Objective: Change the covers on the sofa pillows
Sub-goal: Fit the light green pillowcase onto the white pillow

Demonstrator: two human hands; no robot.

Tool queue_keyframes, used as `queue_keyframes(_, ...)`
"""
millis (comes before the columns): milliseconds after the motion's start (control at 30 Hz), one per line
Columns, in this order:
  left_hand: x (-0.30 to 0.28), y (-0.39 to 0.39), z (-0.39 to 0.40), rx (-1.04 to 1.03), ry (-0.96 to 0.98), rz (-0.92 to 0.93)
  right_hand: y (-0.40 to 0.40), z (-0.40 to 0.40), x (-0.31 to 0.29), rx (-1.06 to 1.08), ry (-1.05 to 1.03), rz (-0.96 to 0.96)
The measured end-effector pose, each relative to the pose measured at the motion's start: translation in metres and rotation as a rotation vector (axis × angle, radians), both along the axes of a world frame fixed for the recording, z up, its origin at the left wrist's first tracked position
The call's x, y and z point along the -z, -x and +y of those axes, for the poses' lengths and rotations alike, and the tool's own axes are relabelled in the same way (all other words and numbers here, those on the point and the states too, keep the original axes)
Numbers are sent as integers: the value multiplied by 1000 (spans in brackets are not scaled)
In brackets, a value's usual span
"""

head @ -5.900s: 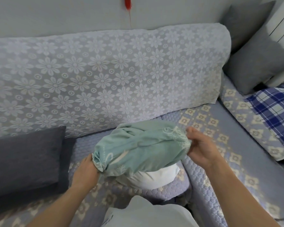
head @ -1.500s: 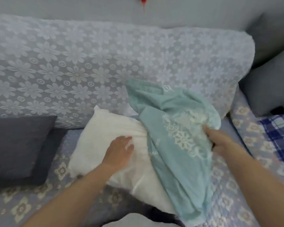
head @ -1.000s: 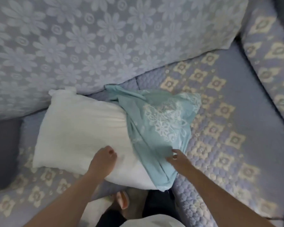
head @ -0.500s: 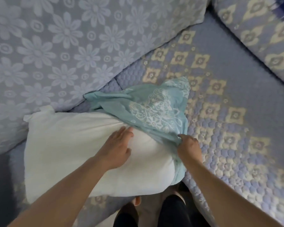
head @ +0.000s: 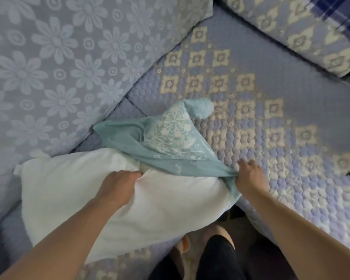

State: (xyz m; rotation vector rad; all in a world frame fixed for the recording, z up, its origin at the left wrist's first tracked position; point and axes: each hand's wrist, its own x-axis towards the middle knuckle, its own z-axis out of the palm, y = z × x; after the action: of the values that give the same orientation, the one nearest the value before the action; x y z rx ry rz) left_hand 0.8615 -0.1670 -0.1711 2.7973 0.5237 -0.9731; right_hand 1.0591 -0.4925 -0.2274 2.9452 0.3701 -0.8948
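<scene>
2 hands: both of mine are on the pillow work at the front edge of the sofa seat (head: 251,81).
Left hand (head: 117,184): my fingers are curled into the white pillow insert (head: 69,199), bunching its fabric near the top middle.
Right hand (head: 249,176): thumb and fingers pinch the gathered edge of the teal cover (head: 170,138), pulled taut toward the insert's right end.
Insert: it lies along the seat's front edge, its far left corner against the floral backrest (head: 59,57).
Cover: its lower edge wraps the insert's right corner; the rest lies loose on the quilted seat, its white floral print facing up.
Below: 1 dark trouser leg (head: 216,257) of mine, in front of the seat.
</scene>
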Motion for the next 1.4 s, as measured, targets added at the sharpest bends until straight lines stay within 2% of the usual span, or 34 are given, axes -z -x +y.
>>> queue_keyframes(100, -15, 21, 13, 32, -55, 148, 16, 0, 4, 166, -30, 32)
queue_keyframes(167, -21, 27, 15, 25, -68, 243, 7, 22, -6, 235, -242, -56)
queue_keyframes(267, -22, 9, 6, -20, -69, 256, -44, 68, -36, 472, -574, -125)
queue_keyframes(333, -21, -17, -3, -51, -66, 230, -79, 96, -57, 628, -819, -40)
queue_keyframes(400, -19, -46, -10, -57, -72, 195, -96, 113, -66, 581, -970, 66)
queue_keyframes(500, -16, -85, -19, -107, -14, 36, -94, 109, -55, 327, -883, 168)
queue_keyframes(567, -12, -108, -33, -145, 74, -182, -89, 91, -31, 258, -828, 295)
queue_keyframes(633, -2, -134, -47, -79, 116, -254, -84, 70, -10, 244, -780, 453)
queue_keyframes(733, 20, -162, -43, 3, -24, -127, -73, 50, 6, 136, -738, 563)
queue_keyframes(833, 25, -194, -29, 107, -236, -226, -74, 40, 6, -34, -655, 620)
queue_keyframes(900, 16, -217, -29, -100, -195, -368, -74, 43, 7, -207, -572, 540)
queue_keyframes(967, 5, -239, -43, -327, -14, -463, -74, 58, 13, -246, -568, 392)
queue_keyframes(1033, -3, -245, -61, -309, 89, -524, -74, 80, 26, -162, -582, 231)
queue_keyframes(1133, 1, -230, -78, -124, 191, -593, -93, 110, 43, -7, -753, -57)
queue_keyframes(1200, 11, -218, -75, 36, 96, -567, -117, 121, 31, 313, -888, -84)
queue_keyframes(1233, 17, -216, -72, 79, 17, -553, -127, 126, 22, 497, -976, 5)
queue_keyframes(1267, 21, -217, -68, 69, -57, -528, -134, 130, 15, 629, -1080, 83)
queue_keyframes(1300, 24, -223, -61, -33, -96, -506, -137, 134, 8, 693, -1176, 121)
queue_keyframes(1333, 27, -235, -52, -181, -115, -517, -138, 136, 2, 692, -1234, 139)
queue_keyframes(1400, 31, -266, -28, -433, -162, -555, -138, 135, -7, 589, -1221, 159)
